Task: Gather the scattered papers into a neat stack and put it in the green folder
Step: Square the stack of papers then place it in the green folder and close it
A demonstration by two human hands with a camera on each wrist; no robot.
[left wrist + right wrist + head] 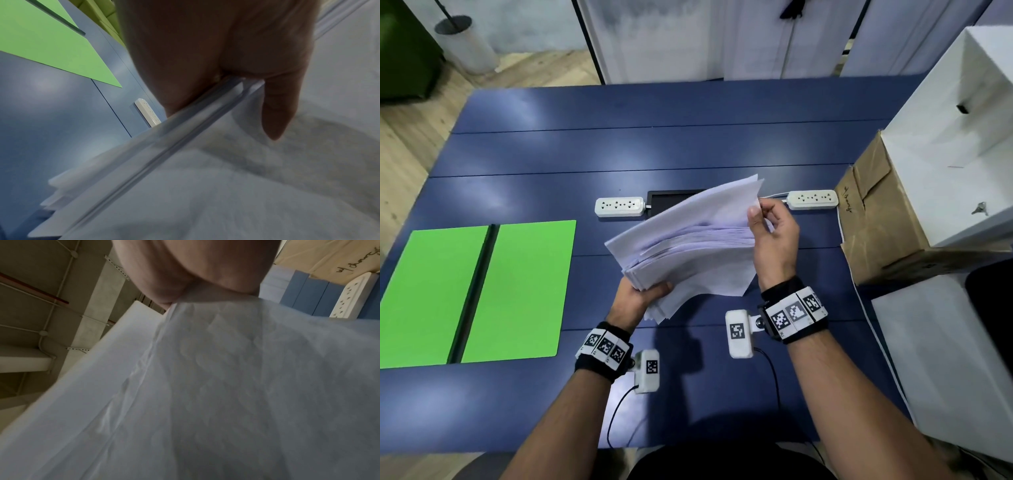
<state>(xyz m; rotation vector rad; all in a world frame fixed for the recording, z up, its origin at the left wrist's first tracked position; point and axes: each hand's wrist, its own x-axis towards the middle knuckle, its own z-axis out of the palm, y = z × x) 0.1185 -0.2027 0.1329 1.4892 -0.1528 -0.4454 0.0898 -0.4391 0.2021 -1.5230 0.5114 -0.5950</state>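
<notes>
A: What is shown from the head view that the wrist views lack?

B: The whole blue surface is laid out there, with wide bare room toward its far edge and along the near edge. The green folder is seen lying open and flat at the left, well apart from the papers. A brown cardboard box and a white box are set at the right edge, so room on that side is narrower.

A: And where are the papers held?

B: They are raised above the middle of the surface as one fanned, uneven bundle, tilted up toward the far right. The near-left corner is gripped by the left hand, thumb on top; the far-right corner is pinched by the right hand. Both grips are closed on the papers.

A: What is added by the wrist views?

B: In the left wrist view the left hand is seen close up, one finger laid down over the sheets, and the staggered, unaligned sheet edges are shown, though blurred. A corner of the folder and one power strip are caught beyond. In the right wrist view the right hand is seen clamped at the paper edge, with creased sheets filling the frame.

A: Smaller things?

B: Two white power strips and a dark tray are lined up behind the bundle.
</notes>
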